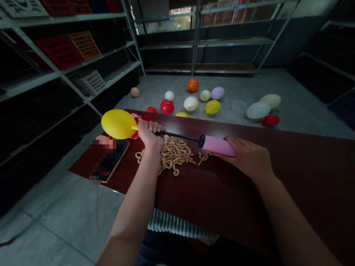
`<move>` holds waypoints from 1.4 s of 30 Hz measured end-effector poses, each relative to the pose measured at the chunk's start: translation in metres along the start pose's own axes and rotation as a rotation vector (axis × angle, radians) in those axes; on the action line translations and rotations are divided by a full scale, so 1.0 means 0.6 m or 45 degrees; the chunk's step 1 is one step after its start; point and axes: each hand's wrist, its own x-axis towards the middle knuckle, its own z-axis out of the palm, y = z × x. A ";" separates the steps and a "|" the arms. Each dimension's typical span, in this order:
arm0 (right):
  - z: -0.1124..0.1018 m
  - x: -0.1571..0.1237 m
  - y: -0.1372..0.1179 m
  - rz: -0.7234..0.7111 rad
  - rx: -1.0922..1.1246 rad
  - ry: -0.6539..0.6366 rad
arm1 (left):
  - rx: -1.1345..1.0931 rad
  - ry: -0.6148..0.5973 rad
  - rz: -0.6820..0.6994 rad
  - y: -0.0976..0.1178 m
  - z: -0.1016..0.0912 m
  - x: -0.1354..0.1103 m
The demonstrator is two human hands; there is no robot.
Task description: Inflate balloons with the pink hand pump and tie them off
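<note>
My left hand [150, 133] is closed around the neck of a partly filled yellow balloon [118, 124] and the black end of a hand balloon pump [219, 146]. The balloon bulges out to the left of that fist. Between my hands the pump's thin black rod is drawn out. My right hand [251, 157] wraps around the pink barrel at the other end. Below the rod, a heap of tan curled pieces [176, 153] lies on the dark red-brown table [208, 192]. Fingers hide the balloon's mouth.
A phone-like device [118, 162], partly blurred out, lies at the table's left end. Red and pink items [135, 120] sit behind my left hand. Several blown-up balloons [191, 103] rest on the floor beyond. Metal shelves [111, 77] with crates stand left; more shelving stands behind.
</note>
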 end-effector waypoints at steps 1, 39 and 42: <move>0.002 -0.002 0.001 -0.005 0.007 -0.013 | 0.030 0.008 0.006 -0.003 0.002 -0.004; -0.008 0.007 -0.063 -0.033 0.093 0.062 | -0.010 0.117 -0.001 -0.010 0.004 -0.011; -0.009 0.008 -0.038 -0.051 0.051 0.070 | -0.049 0.122 0.036 0.005 -0.002 0.002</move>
